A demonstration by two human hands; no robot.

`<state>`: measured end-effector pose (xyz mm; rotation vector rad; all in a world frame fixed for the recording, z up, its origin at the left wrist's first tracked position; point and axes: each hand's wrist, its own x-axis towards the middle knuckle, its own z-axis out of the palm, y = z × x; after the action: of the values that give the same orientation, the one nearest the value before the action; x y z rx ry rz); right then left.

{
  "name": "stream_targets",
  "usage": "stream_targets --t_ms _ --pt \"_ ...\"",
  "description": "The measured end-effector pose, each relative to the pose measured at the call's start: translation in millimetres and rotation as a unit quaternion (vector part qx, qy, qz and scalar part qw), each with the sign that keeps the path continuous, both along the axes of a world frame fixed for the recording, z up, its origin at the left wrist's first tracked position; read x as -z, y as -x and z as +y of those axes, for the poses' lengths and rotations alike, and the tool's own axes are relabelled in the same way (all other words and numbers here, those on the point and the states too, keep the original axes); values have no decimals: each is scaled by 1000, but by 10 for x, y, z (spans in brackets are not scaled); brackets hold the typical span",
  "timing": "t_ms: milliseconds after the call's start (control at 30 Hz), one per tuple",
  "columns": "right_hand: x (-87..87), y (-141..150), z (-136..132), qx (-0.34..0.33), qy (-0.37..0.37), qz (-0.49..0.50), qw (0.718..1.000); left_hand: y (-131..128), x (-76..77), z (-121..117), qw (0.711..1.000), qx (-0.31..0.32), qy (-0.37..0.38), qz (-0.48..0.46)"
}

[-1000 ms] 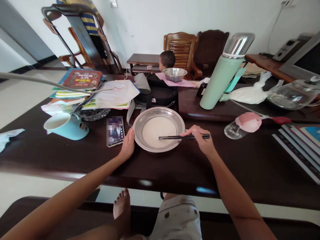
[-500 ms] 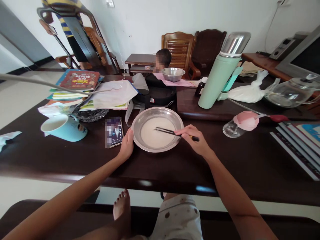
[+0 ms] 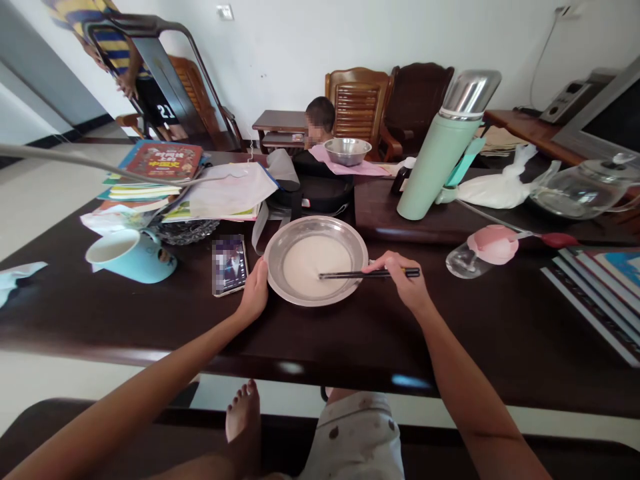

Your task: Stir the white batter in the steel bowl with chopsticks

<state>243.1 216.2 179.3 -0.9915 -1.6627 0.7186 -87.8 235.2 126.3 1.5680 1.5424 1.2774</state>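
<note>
On the dark table stands a round metal bowl with a pale, milky mixture in it. My left hand grips the bowl's left rim, its fingers partly hidden along the side. Dark chopsticks are held in my right hand, at the bowl's right edge. Their tips dip into the mixture near the middle, and the sticks lie almost level. Just left of my left hand lies a phone with its screen lit.
A blue mug and a stack of books are at left. Behind the bowl lies a black bag. To the right stand a green thermos, a pink-lidded container and a glass teapot. Two people are beyond the table.
My right hand has moved slightly right and down, and the chopsticks have swung nearly level, their tips lower in the bowl. My left hand stays on the rim. The standing person has shifted.
</note>
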Motion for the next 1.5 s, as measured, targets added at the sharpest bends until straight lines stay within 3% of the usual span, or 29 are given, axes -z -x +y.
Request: stream_targets --t_ms 100,300,467,633,800,967,1133,1300,1433,1500 --pt "-6 38 -11 -75 -2 -30 997 -5 -5 0 1000 -4 -4 0" --pt "11 19 -1 7 -11 -2 1000 -11 -13 1 1000 -2 -4 -3" --pt "2 50 -13 -71 -17 -44 996 -10 -18 -2 1000 -2 -2 0" --pt "-11 22 -8 1 -13 -21 1000 -5 -18 -4 1000 3 3 3" --pt "-22 55 -16 -71 -13 -51 996 -1 -14 1 1000 5 0 5" --pt "-18 37 -14 -2 -16 -28 999 -11 -32 -6 1000 0 1 6" --pt "-18 67 -21 -85 -20 -54 995 -17 -36 -8 1000 -4 -1 1" --pt "-8 45 -8 -4 -20 -27 999 -13 -15 0 1000 -8 0 2" --pt "-12 66 -17 -74 -16 -47 996 -12 -17 1 1000 -8 -3 3" --pt "-13 70 -14 -69 -24 -51 996 -11 -18 1 1000 -9 -4 2"
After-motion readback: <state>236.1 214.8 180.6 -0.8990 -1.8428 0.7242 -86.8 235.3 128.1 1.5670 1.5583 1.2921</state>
